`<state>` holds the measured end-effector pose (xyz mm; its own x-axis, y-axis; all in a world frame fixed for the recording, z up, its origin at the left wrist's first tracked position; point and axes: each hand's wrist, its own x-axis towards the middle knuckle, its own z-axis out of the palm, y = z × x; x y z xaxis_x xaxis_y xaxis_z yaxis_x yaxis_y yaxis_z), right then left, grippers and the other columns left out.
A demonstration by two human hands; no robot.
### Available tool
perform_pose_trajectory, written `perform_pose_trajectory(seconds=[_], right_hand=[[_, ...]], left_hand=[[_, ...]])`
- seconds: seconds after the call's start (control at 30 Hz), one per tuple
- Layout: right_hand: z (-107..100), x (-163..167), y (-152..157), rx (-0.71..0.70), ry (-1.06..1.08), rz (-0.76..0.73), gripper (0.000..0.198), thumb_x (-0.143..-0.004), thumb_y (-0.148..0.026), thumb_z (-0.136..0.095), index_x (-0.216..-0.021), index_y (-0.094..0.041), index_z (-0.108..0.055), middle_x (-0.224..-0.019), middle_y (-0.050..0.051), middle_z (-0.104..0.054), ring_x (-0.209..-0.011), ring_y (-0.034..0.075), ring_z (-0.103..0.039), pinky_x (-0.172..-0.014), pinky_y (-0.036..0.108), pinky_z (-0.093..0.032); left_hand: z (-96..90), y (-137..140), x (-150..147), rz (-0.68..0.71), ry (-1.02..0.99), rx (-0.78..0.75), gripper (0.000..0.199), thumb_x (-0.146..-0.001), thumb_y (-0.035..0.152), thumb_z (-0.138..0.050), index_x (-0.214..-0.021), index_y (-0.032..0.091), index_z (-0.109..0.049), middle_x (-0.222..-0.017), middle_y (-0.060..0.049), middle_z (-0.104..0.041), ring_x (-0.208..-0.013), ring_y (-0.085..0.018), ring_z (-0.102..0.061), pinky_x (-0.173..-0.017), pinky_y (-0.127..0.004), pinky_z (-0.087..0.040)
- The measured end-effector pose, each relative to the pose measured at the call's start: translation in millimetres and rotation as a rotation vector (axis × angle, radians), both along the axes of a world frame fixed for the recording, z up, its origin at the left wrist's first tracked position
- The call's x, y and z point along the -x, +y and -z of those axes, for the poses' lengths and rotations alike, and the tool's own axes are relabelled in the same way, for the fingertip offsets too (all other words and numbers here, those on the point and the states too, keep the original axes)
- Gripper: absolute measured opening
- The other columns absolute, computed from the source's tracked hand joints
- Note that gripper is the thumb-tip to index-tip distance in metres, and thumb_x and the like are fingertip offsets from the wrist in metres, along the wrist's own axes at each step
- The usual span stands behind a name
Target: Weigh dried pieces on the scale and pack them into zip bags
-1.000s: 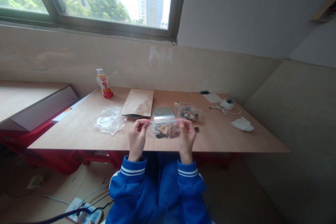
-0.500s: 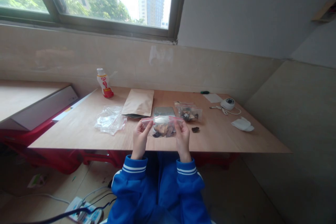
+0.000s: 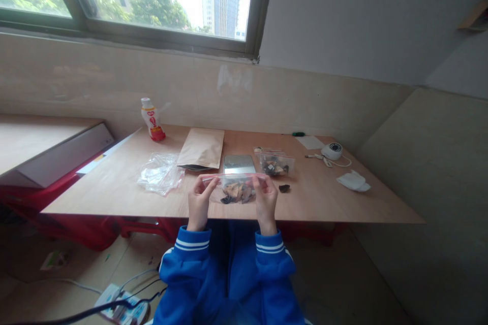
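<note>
A clear zip bag (image 3: 237,192) with a red-edged top strip is stretched between my two hands, near the front edge of the table. Inside it lie dried brown and dark pieces. My left hand (image 3: 199,200) pinches the left end of the strip between thumb and fingers. At the right end, my right hand (image 3: 266,201) grips the strip the same way. Just behind the bag is a flat scale with a silvery plate (image 3: 239,164). One dark dried piece (image 3: 284,189) lies on the table to the right of my right hand.
Filled zip bags (image 3: 275,165) lie right of the scale. To the left are a kraft paper pouch (image 3: 202,148), a pile of clear bags (image 3: 159,173) and a bottle (image 3: 153,120). Farther right are a white camera-like device (image 3: 331,151) with cable and a crumpled tissue (image 3: 353,181).
Both hands have lowered slightly with the zip bag. My left hand has shifted a little to the left, and the strip is pulled straighter. More of the scale shows behind it.
</note>
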<state>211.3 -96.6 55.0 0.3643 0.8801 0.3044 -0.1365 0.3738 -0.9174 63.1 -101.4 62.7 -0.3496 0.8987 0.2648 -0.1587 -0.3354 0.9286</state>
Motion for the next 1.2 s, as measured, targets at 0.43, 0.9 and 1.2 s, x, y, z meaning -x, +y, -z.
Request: perform_pose_trajectory(seconds=[0.43, 0.9, 1.2], right_hand=[[-3.2, -1.0, -3.4, 0.04, 0.118, -0.266, 0.027, -0.081, -0.037, -0.065, -0.099, -0.018, -0.067, -0.101, 0.008, -0.073, -0.098, 0.023, -0.067, -0.087, 0.038, -0.052], [-5.5, -1.9, -4.6, -0.002, -0.098, -0.062, 0.017, -0.08, -0.034, -0.066, -0.079, -0.018, -0.069, -0.077, 0.004, -0.073, -0.076, 0.018, -0.068, -0.073, 0.03, -0.053], [-3.3, -3.5, -3.4, 0.084, -0.006, -0.131, 0.023, -0.077, -0.04, -0.068, -0.081, -0.017, -0.07, -0.08, 0.005, -0.074, -0.078, 0.021, -0.07, -0.075, 0.033, -0.055]], left_hand=[[10.6, 2.0, -2.2, 0.125, -0.005, 0.011, 0.03, -0.072, 0.038, -0.071, -0.094, 0.018, -0.066, -0.089, -0.004, -0.07, -0.087, -0.019, -0.065, -0.08, -0.031, -0.05], [11.3, -1.6, 0.2, 0.052, 0.096, 0.017, 0.023, -0.072, 0.037, -0.072, -0.08, 0.016, -0.07, -0.075, -0.002, -0.068, -0.075, -0.016, -0.064, -0.069, -0.026, -0.05], [7.0, -2.2, 3.2, 0.095, 0.143, 0.008, 0.023, -0.075, 0.038, -0.069, -0.084, 0.016, -0.068, -0.077, -0.001, -0.067, -0.074, -0.014, -0.063, -0.068, -0.023, -0.049]])
